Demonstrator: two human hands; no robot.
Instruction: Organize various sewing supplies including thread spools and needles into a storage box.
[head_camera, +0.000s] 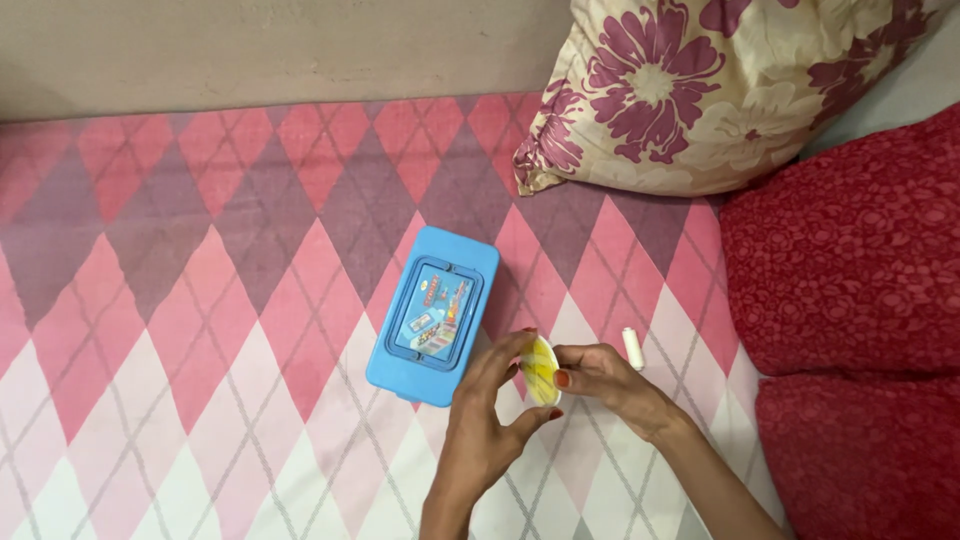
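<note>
Both hands met over the near-centre of the bed cover (200, 300) (pink, mauve and white diamond pattern). The left hand (490, 425) pinched a small yellow disc (541, 370) by its edges, thumb at the near side, fingertips on the far side, disc held on edge and lifted off the cover. The right hand (600, 375) gripped the same disc from the right with its fingertips; the rest of that hand was curled in. So both hands were closed on the disc.

Just left of the hands, a blue plastic box (432, 315) lay flat on the cover, with a raised rectangular lid panel carrying a colourful picture. The left fingertips were close to its near right corner; couldn't tell if touching.

A small white cylinder (632, 348) lay on the cover just right of the right hand, apart from it.

Far right: a floral cushion (700, 90). Right edge: red textured cushions (850, 300).
</note>
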